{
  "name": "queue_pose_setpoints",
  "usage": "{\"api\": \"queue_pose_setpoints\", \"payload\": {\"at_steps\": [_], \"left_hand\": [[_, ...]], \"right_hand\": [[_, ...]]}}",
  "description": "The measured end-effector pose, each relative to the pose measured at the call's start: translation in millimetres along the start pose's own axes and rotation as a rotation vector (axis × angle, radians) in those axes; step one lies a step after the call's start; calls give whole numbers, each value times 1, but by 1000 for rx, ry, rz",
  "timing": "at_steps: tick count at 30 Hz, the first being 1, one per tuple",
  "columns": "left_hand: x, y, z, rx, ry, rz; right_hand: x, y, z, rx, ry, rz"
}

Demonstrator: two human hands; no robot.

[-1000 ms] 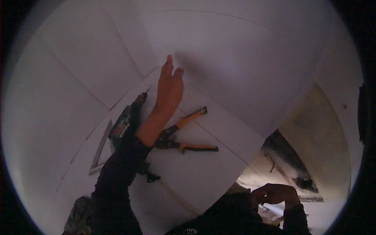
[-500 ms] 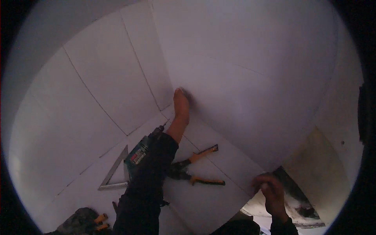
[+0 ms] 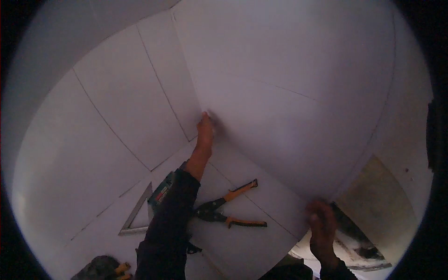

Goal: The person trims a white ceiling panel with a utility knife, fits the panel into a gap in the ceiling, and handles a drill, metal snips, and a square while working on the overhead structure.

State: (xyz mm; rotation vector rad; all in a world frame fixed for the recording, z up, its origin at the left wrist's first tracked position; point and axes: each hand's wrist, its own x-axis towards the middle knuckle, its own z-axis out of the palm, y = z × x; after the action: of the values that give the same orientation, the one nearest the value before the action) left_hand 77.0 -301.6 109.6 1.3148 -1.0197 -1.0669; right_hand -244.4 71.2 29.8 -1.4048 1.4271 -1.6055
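Observation:
My left hand [image 3: 204,130] reaches forward to the inside corner where the white panels meet. Its fingers are pressed together against the seam, and whatever they hold is hidden. My right hand [image 3: 322,226] is at the near lower corner of the big right-hand white panel [image 3: 289,135], fingers bent over its edge and slightly blurred. Under my left forearm lies a green power drill [image 3: 162,190], mostly covered by the sleeve. Snips with orange-and-black handles [image 3: 242,223] lie spread just right of that forearm. A metal triangle square [image 3: 135,211] lies to its left.
Pencil lines mark the left white panel [image 3: 98,154] and the white base [image 3: 261,242]. A dark glove-like bundle with orange-handled tools [image 3: 100,268] lies at the lower left. Beyond my right hand are a dark, stained strip [image 3: 357,235] and a tan surface [image 3: 385,186].
My left hand has shifted left, closer to the corner seam, and its forearm now covers more of the drill. My right hand stays by the panel corner. The view has tilted slightly.

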Motion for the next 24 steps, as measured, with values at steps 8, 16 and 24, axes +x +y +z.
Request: {"api": "queue_pose_setpoints", "payload": {"at_steps": [8, 16, 24], "left_hand": [[27, -11, -46, 49, -181, 281], [28, -20, -38, -1, -265, 321], [45, -37, -39, -172, -349, 275]], "right_hand": [[7, -13, 2, -128, 7, -48], [-41, -2, -9, -139, -34, -394], [-120, 38, -30, -90, -150, -232]]}}
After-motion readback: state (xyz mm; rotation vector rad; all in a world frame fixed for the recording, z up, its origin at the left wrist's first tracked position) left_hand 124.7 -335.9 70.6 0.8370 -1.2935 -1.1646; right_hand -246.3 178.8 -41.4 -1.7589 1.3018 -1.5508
